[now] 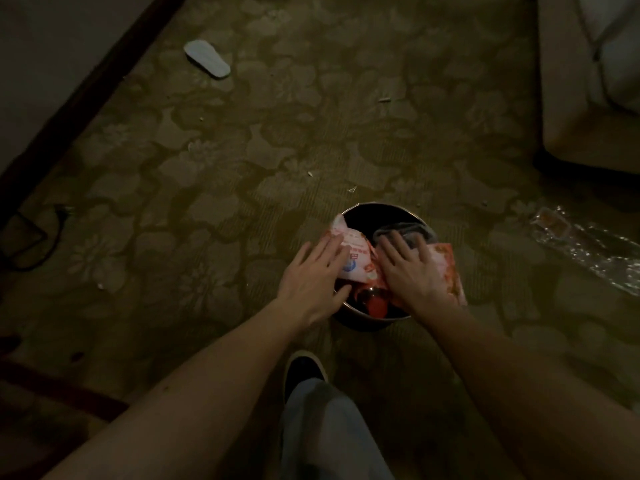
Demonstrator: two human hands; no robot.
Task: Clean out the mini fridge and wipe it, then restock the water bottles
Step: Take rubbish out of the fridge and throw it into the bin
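Underfoot, a dim floral carpet (242, 150) fills nearly the whole view, strewn with small pale scraps. At the upper right stands the corner of a pale upholstered seat (581, 98), and along the upper left a dark baseboard (86, 84) runs on a slant beside the wall. A sheet of crinkled clear plastic wrap (588, 247) lies on the carpet at the right edge, its long axis slanting from upper left to lower right. Near the bottom centre a grey trouser leg (322, 427) ends in a dark shoe (303, 370) whose toe points up toward the bin. A white slipper (207, 58) lies alone at the upper left, lengthwise along a slant from upper left to lower right, well apart from everything else.

Just beyond the shoe stands a round metal waste bin (377, 206), upright and open at the top, stuffed with rubbish. The left hand (313, 277) rests with straight, slightly spread fingers on a white and red food packet (353, 258) that leans at the bin's left rim, its narrow end pointing up and away from the person. The right hand (412, 268), fingers straight and fanned, presses flat on an orange-red packet (446, 268) hanging over the right rim, fingertips reaching a clear plastic tray (405, 233) inside. Something red (375, 304) shows low in the bin between the wrists; what it is I cannot tell.
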